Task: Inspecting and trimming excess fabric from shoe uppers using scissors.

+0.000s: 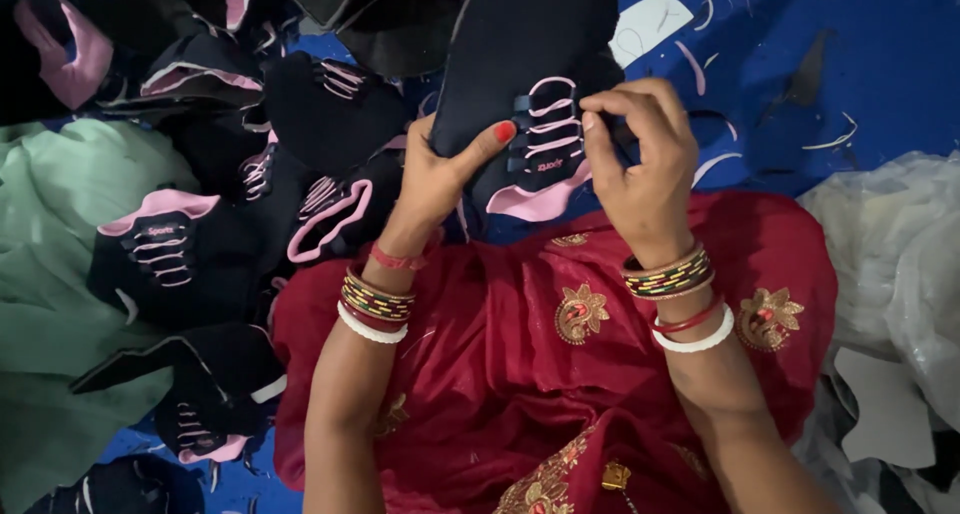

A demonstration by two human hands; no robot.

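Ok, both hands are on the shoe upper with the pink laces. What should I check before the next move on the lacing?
1. Left hand grips the upper: ok, thumb pressed on its face beside the laces.
2. Right hand on the laces: ok, fingertips pinch at the lace rows.
3. Lace end held: cannot tell, fingers hide it.
4. Laces run evenly through the loops: ok for the rows that show; the lowest part is partly covered.
5. Upper clear of the pile of other uppers: ok, it is lifted above the red cloth on the lap.
6. Pink lining edge flat: cannot tell.
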